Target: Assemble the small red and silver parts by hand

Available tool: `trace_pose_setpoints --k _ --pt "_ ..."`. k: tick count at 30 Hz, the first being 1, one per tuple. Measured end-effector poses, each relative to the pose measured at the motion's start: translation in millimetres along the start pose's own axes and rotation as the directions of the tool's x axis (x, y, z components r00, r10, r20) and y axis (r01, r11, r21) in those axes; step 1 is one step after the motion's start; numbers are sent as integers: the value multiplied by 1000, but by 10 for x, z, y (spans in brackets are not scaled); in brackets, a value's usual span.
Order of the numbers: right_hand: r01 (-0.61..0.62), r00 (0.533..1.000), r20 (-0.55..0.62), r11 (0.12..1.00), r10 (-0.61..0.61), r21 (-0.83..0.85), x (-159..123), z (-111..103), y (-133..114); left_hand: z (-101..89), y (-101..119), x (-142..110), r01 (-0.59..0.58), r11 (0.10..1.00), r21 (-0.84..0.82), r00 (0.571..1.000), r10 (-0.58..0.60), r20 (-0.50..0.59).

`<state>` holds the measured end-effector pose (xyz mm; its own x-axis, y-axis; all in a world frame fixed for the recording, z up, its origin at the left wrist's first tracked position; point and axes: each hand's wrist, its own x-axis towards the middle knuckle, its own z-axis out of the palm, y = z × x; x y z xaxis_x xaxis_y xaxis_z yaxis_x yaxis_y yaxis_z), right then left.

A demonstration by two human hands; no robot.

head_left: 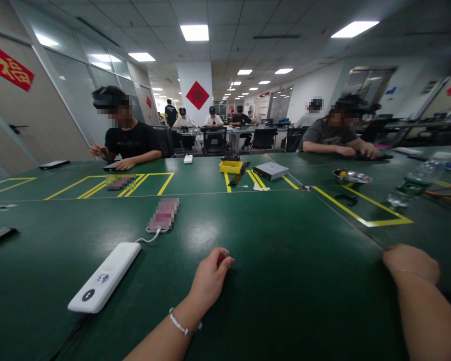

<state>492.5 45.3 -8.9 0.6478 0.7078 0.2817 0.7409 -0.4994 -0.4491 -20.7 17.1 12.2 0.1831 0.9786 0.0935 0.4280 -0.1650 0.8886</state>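
My left hand (210,276) rests on the green table (285,301) near the middle, its thumb and fingers pinched together. Between the fingertips shows a bit of a small red thing (222,257), with something pale or clear at its edge. Its kind is too small and covered to tell. Over at the right, my right hand (413,263) lies curled closed on the table. Its fingers are turned away, so whatever they may hold is hidden. Left of my left hand lies a white power bank (107,276), cabled to a phone (164,214).
Farther back are a yellow box (231,166) with dark cables, a grey box (271,171), and a metal bowl (361,177). A clear bottle (417,180) stands at the right. Two people (130,135) sit across the table, and yellow tape marks (389,222) the surface.
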Motion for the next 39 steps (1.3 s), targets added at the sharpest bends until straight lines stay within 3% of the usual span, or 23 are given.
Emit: trace_pose_setpoints --k 2,4,5,6,8,10,12,14,17,19,25,32,39 --pt "-103 994 30 994 103 -25 -106 -81 -213 10 -7 6 9 998 55 1000 -8 -15" --pt "-177 983 86 963 162 203 -272 -140 -565 21 -5 13 7 996 88 1000 -5 -23" --pt "-206 977 123 905 172 372 -374 -147 -781 24 1 15 5 996 92 1000 -3 -23" --pt "-233 972 160 787 172 571 -486 -135 -1012 26 9 15 5 995 96 1000 -3 -17" --pt "-229 972 205 643 113 731 -736 -59 -1464 22 31 13 14 993 113 1000 -13 -12" --pt "-283 944 331 504 -6 816 -1018 44 -1845 12 48 7 14 992 126 1000 -13 -6" --pt "-443 839 514 322 -180 836 -1327 116 -2125 2 52 3 -11 994 111 1000 9 16" --pt "-613 671 652 229 -355 756 -1639 133 -2314 -2 41 6 -38 996 80 999 35 39" --pt "-705 462 739 302 -490 642 -2020 108 -2466 4 21 12 -48 998 45 998 46 53" --pt "-708 396 747 339 -534 619 -2172 107 -2507 10 20 12 -50 998 29 997 48 66" --pt "-739 337 787 372 -516 561 -2264 173 -2523 36 19 -3 -76 992 98 995 69 68" --pt "-761 304 769 342 -563 551 -2273 202 -2486 51 -2 -7 -55 989 135 998 52 21" --pt "-743 263 786 402 -559 535 -2287 227 -2485 17 53 -4 -88 989 118 996 83 45"
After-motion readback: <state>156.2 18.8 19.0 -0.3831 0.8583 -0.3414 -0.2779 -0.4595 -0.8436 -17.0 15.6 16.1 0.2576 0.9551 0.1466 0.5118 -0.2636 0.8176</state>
